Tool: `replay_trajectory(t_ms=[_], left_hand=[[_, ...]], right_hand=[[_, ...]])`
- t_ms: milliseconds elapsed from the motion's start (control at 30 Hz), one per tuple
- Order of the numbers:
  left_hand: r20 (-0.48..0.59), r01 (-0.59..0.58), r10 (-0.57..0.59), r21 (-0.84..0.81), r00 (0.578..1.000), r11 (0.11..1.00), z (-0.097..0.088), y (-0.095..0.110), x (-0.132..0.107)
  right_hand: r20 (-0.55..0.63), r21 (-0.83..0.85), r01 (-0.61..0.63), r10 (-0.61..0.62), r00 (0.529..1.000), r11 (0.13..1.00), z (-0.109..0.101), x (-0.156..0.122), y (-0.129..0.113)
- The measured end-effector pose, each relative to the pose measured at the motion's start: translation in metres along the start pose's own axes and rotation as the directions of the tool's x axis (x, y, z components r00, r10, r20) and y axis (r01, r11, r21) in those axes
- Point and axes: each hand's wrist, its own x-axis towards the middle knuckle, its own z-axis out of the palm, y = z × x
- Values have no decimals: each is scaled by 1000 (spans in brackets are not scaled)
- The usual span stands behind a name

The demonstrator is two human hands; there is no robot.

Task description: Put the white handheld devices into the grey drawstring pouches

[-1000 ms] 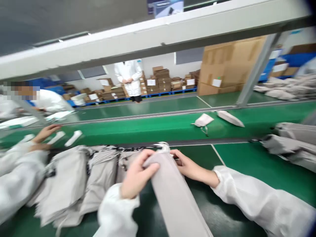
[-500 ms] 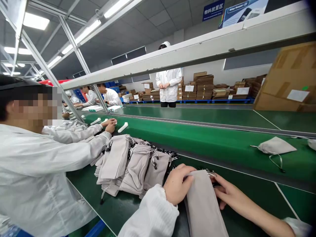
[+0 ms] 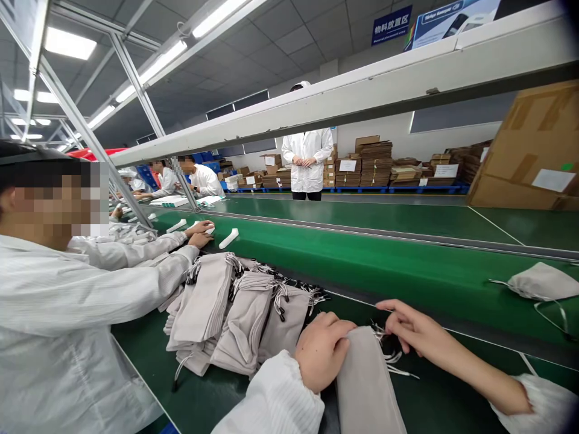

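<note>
The grey fabric pouch (image 3: 366,386) lies flat on the desk (image 3: 212,392), just right of the pouch pile (image 3: 239,313), with its mouth pointing away from the wearer. It looks light, soft and limp, likely to fold if lifted by one corner. The hemmed mouth, where the drawstring cords (image 3: 393,358) emerge, is the firmest place to grip.

The left hand (image 3: 322,355), between the pile and the pouch, is clamped on the pouch's near edge with the fingers curled. The right hand (image 3: 407,328), on the side away from the pile, has its fingertips pinched together, apparently on the cords.

A co-worker's sleeve (image 3: 136,283) rests left of the pile. The conveyor belt (image 3: 407,271) runs beyond it.
</note>
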Motion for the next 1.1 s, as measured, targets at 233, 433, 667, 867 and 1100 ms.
replay_trajectory(t_ms=[233,433,667,867,1100], left_hand=[[-101,2,5,68,995,998,19,-7,-7],[-117,-34,37,30,992,999,21,-13,-7],[-117,-39,42,26,992,999,21,-14,-10],[-121,-31,34,24,992,999,21,-13,-11],[-122,-40,42,24,992,999,21,-14,-10]], right_hand=[[-36,-132,112,-117,992,985,-7,46,20],[-31,-294,173,-190,981,940,-3,43,35],[-24,-366,187,-211,977,912,0,39,34],[-17,-381,193,-216,976,904,-1,40,38],[-6,-383,194,-213,977,903,-1,40,39]])
